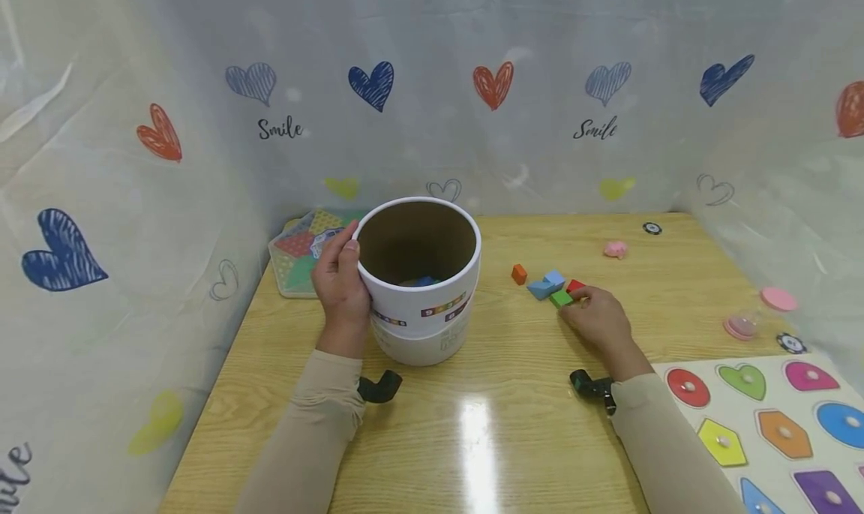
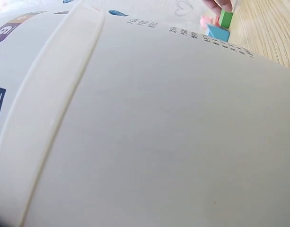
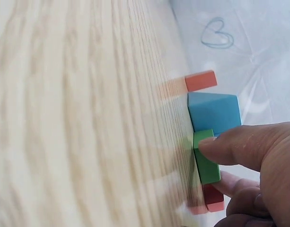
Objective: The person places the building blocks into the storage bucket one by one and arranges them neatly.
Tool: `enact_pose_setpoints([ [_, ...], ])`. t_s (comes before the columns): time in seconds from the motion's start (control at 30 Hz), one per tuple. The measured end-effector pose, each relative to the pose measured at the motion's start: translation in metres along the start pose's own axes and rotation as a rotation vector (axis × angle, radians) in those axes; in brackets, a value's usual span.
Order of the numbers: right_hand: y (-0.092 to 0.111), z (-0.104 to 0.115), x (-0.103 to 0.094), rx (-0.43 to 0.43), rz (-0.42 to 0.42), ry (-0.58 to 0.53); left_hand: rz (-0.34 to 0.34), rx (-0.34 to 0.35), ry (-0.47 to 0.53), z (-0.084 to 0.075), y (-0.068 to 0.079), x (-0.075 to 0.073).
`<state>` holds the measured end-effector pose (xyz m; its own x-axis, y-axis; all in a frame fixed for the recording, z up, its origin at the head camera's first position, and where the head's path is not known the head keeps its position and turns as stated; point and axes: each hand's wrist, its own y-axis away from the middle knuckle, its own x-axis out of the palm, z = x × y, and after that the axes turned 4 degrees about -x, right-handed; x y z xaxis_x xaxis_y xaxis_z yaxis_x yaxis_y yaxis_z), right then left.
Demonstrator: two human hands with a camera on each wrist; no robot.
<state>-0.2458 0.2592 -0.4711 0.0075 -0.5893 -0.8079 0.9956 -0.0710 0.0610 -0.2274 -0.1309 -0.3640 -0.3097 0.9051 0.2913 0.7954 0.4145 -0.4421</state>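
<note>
In the head view my left hand (image 1: 342,281) grips the left side of a white round bucket (image 1: 421,319) near its rim, and the bucket leans slightly. Deep inside it are small coloured pieces (image 1: 425,281), mostly hidden. My right hand (image 1: 599,319) is at a group of small blocks on the table. Its thumb and index finger pinch a green block (image 3: 207,163), which still touches the tabletop. Partly behind the fingers sits a red block (image 3: 214,196). Blue blocks (image 1: 542,287) lie against the green one, and an orange block (image 1: 518,274) stands a little to the left.
A patterned envelope-like board (image 1: 293,263) lies behind the left hand. Toward the right are a pink pig figure (image 1: 615,249), poker chips (image 1: 791,343), a pink sand timer (image 1: 745,324) and a knobbed shape puzzle board (image 1: 732,383). Printed sheeting (image 1: 432,146) surrounds the wooden table (image 1: 418,439).
</note>
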Motion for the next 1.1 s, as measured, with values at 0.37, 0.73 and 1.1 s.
enact_pose_setpoints([
  [0.37, 0.017, 0.038, -0.012, -0.101, -0.134, -0.076, -0.02, -0.032, -0.036, -0.002, 0.002, -0.001],
  [0.73, 0.065, 0.193, -0.049, -0.532, -0.156, -0.441, -0.017, -0.018, -0.034, -0.001, 0.001, -0.005],
  [1.1, 0.074, 0.219, -0.038, -0.526, -0.131, -0.405, -0.005, 0.014, -0.054, -0.004, -0.001, -0.006],
])
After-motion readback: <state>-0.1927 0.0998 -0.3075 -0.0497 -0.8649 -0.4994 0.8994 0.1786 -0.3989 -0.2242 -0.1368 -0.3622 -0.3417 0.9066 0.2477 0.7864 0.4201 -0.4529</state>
